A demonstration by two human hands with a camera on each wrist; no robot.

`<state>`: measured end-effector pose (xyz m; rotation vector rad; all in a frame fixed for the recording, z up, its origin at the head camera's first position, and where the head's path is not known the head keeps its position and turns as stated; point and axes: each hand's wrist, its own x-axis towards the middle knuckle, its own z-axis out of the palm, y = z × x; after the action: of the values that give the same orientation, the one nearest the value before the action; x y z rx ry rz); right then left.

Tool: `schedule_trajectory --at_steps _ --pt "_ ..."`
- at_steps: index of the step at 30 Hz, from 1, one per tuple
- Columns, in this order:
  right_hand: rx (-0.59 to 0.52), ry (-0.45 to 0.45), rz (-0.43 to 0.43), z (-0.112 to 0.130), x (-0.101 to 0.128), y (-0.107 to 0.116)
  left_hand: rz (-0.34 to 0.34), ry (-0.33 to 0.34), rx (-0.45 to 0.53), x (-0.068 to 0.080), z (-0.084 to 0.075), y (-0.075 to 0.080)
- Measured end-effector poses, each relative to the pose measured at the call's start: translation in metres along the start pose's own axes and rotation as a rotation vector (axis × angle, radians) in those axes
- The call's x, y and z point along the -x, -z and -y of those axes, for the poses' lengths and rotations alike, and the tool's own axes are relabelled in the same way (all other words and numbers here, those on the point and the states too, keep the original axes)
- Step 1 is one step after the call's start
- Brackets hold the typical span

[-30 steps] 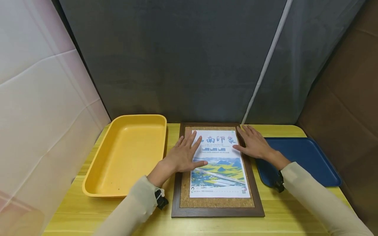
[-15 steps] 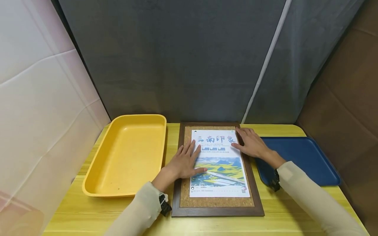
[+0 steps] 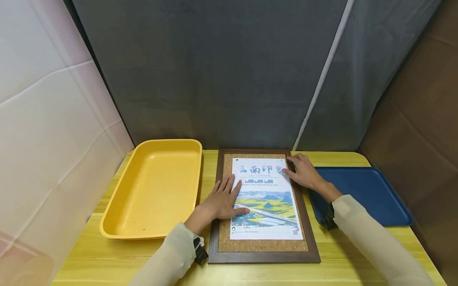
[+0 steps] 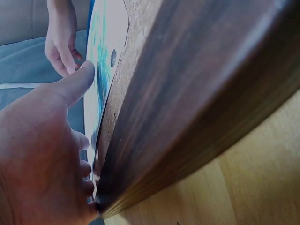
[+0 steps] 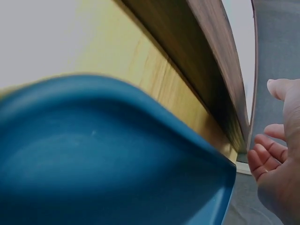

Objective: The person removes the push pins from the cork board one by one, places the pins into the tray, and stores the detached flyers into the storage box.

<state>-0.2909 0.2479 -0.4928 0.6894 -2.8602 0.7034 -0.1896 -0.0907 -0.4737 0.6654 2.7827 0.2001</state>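
While both hands lie flat on it, we see one printed poster (image 3: 266, 198) sitting inside one wooden-framed cork board (image 3: 263, 245) at table centre. Left hand (image 3: 222, 199), fingers straight and relaxed, presses the poster's 9 o'clock edge, thumb out across the print; the left wrist view shows the same thumb (image 4: 77, 82) along the sheet. Right hand (image 3: 304, 171), fingers also straight, rests on the poster's 2 o'clock corner and the frame rail; nothing grasped by either. We count two trays: one yellow tray (image 3: 118, 216) at 9 o'clock of the board, one blue tray (image 3: 372, 194) at 3 o'clock, its rim just beside the frame. One yellow wooden table (image 3: 343, 262) carries everything.
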Motion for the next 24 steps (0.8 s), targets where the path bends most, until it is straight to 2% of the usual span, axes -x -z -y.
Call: schedule_trajectory --at_steps 12,16,24 --pt "-0.078 0.040 -0.076 -0.003 -0.010 -0.008 0.054 0.024 0.059 -0.003 -0.003 0.000" --pt "-0.118 0.013 -0.078 -0.004 -0.015 -0.010 0.072 0.029 0.059 -0.005 -0.003 0.000" --pt "-0.173 -0.100 -0.074 -0.007 -0.022 -0.013 0.095 0.032 0.065 -0.007 -0.006 0.002"
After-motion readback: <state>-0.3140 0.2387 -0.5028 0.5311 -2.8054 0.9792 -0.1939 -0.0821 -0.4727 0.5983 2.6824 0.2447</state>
